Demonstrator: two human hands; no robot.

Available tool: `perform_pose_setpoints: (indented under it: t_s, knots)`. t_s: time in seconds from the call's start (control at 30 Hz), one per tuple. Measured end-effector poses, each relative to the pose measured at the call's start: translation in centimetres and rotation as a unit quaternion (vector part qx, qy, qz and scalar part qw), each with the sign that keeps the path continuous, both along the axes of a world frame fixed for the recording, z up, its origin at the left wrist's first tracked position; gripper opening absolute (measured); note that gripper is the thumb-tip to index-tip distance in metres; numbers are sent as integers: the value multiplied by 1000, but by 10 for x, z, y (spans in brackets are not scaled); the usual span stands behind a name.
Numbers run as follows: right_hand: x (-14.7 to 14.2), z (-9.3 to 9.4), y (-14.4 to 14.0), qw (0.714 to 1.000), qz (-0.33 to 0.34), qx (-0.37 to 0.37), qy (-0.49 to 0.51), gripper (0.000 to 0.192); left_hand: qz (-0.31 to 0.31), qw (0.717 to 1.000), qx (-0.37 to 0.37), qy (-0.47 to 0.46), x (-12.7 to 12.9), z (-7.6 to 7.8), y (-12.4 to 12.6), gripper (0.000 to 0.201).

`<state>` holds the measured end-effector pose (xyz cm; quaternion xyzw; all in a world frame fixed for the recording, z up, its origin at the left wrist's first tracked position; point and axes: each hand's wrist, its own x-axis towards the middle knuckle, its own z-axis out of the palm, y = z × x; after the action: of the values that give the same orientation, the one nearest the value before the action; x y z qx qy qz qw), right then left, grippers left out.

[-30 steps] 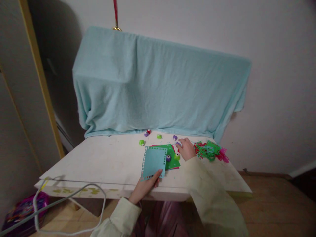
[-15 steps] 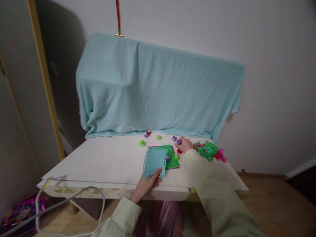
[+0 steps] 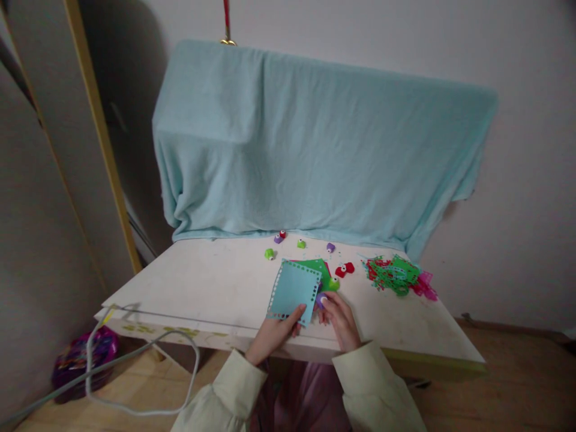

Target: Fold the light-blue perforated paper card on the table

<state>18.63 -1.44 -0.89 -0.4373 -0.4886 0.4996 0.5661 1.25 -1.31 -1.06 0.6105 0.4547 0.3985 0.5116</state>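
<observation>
My left hand (image 3: 281, 329) pinches the lower edge of a light blue paper sheet (image 3: 294, 289), whose borders carry rows of punched holes. In my right hand (image 3: 341, 318) is a small purple paper punch (image 3: 321, 299), held close against the sheet's right edge. Behind the blue sheet lies a stack of coloured paper with a green sheet (image 3: 321, 268) on top, partly covered. A green punch (image 3: 333, 283) rests on that stack. Two red punches (image 3: 345, 270) sit to its right.
More punches lie toward the back: a purple one (image 3: 330, 247), green ones (image 3: 301, 243) and a red-purple pair. At right is a heap of punched paper scraps (image 3: 398, 275). A light blue cloth (image 3: 324, 156) hangs behind the white table (image 3: 216, 282). A grey cable (image 3: 135, 413) loops at front left.
My right hand has brought the purple punch from the back of the table down to the right edge of the blue sheet. My left hand still holds the sheet. The camera view has shifted.
</observation>
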Motion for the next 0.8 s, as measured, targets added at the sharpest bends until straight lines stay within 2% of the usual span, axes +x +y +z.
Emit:
perform_pose_setpoints:
  t_s: [0.23, 0.43, 0.67, 0.8]
  knots:
    - [0, 4, -2, 998, 43, -1, -36, 20, 8, 1000, 10, 5, 2, -1, 1, 43]
    - [0, 2, -1, 999, 29, 6, -14, 20, 23, 999, 35, 14, 1, 1, 0, 39]
    - [-1, 8, -2, 997, 60, -1, -41, 20, 27, 998, 48, 27, 1, 0, 1, 39]
    - [0, 7, -2, 999, 34, 2, -37, 21, 32, 999, 31, 24, 2, 0, 1, 40]
